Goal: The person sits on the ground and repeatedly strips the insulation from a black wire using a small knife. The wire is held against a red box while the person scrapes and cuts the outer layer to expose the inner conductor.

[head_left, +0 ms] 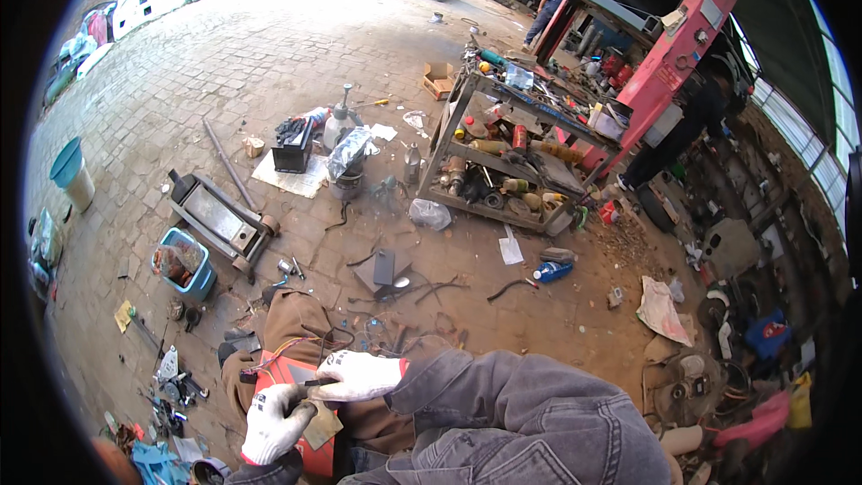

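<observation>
Both my hands wear white work gloves and are close together over my lap. My right hand (359, 375) is closed round a thin dark rod-like piece (320, 383), its tip pointing toward the left hand. My left hand (274, 422) is curled, thumb and fingers pinched together; what lies between them is too small to make out. Under the hands a flat red-orange panel or box (314, 460) rests on my legs. A tan square piece (321, 428) lies on it beside the left fingers. Thin coloured wires (301, 341) trail from the panel's far edge.
A loaded tool cart (503, 208) stands ahead, near a red lift post (687, 45). A floor jack (215, 216), a blue basket (202, 278) and a car battery (292, 154) are to the left. Clutter lines the right side, where a person (678, 130) bends down.
</observation>
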The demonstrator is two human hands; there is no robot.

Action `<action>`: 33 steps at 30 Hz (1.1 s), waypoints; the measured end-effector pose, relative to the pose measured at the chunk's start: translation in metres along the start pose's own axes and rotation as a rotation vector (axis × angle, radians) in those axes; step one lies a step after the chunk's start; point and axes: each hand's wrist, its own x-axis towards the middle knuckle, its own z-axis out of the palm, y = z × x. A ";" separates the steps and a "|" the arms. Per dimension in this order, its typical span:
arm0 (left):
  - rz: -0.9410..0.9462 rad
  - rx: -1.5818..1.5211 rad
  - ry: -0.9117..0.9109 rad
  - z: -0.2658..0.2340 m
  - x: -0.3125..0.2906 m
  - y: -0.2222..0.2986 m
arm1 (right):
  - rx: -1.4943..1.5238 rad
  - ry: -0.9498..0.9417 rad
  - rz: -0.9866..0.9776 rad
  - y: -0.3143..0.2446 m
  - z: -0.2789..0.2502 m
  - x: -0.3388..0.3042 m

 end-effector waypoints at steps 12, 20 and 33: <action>0.089 0.041 0.749 0.025 0.049 -0.026 | 0.680 0.182 -0.140 -0.027 0.041 0.015; 0.024 0.590 0.894 0.006 0.060 -0.085 | 0.248 0.289 -0.309 -0.012 0.052 -0.011; 0.115 0.878 0.962 0.001 0.052 -0.100 | 0.476 0.129 -0.068 0.038 0.031 -0.102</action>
